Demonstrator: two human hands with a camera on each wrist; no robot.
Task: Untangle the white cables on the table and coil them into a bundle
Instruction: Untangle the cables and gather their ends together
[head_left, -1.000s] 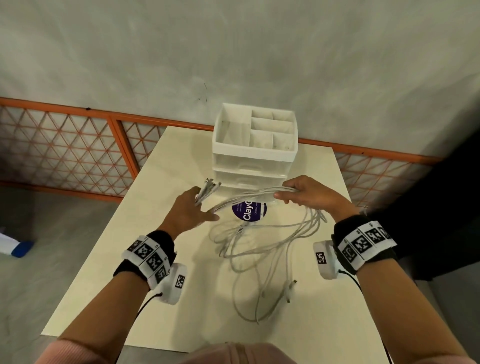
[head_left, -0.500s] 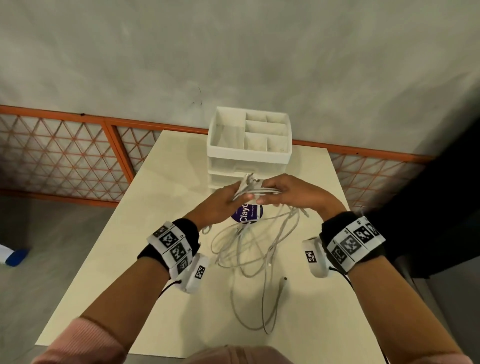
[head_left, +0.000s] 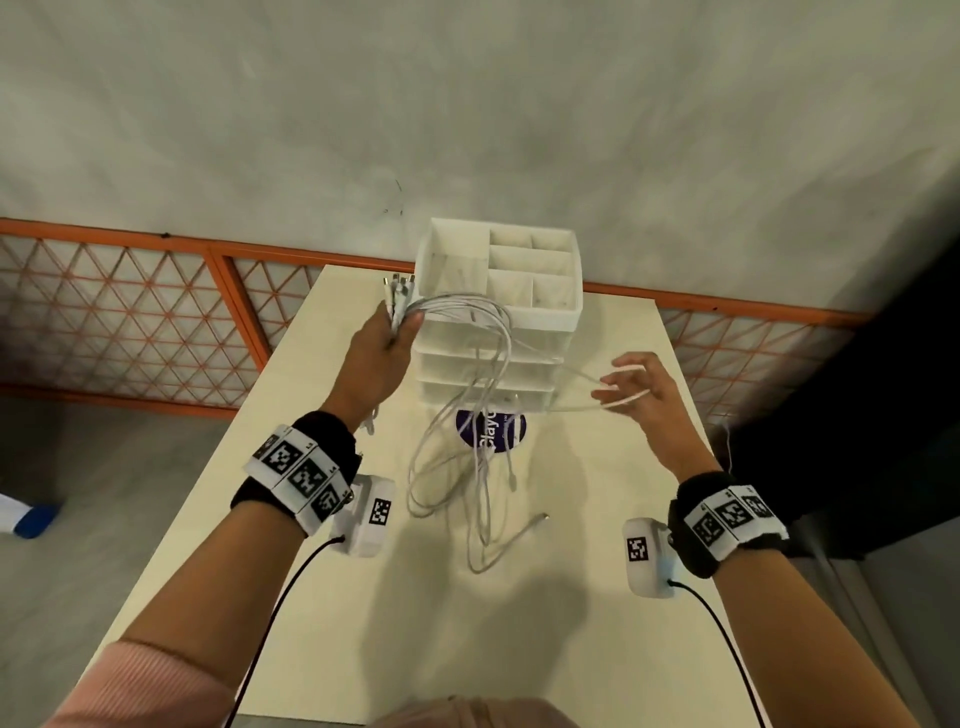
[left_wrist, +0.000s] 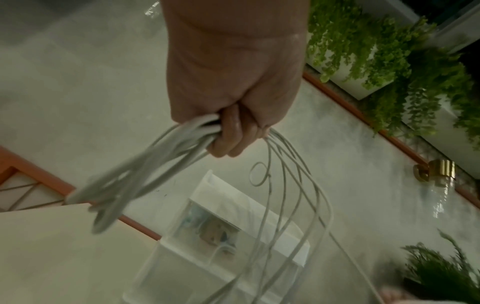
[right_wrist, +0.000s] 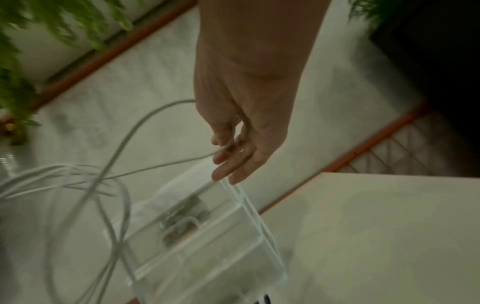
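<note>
Several white cables (head_left: 467, 457) hang in long loops from my raised left hand (head_left: 400, 332), which grips them near their plugs (head_left: 397, 286); the plugs stick up above the fist. In the left wrist view the fingers (left_wrist: 228, 142) are curled tight round the bunched cables (left_wrist: 161, 164). The lower loops rest on the cream table (head_left: 597, 597), with one plug end (head_left: 540, 519) lying loose. Off to the right, my right hand (head_left: 621, 387) is level with the loops. One strand (right_wrist: 145, 121) runs between its thumb and loosely spread fingers (right_wrist: 233, 164), drawn sideways from the bunch.
A white drawer organiser (head_left: 550, 317) with open top compartments stands at the table's far middle, just behind the hanging cables. A round purple sticker (head_left: 491, 428) lies in front of it. An orange lattice fence (head_left: 130, 322) runs behind the table. A dark surface borders the right side.
My hands, together in front of the organiser half a second ago, have parted. The left rose up and left with the cable ends; the right moved right, pulling one strand out.
</note>
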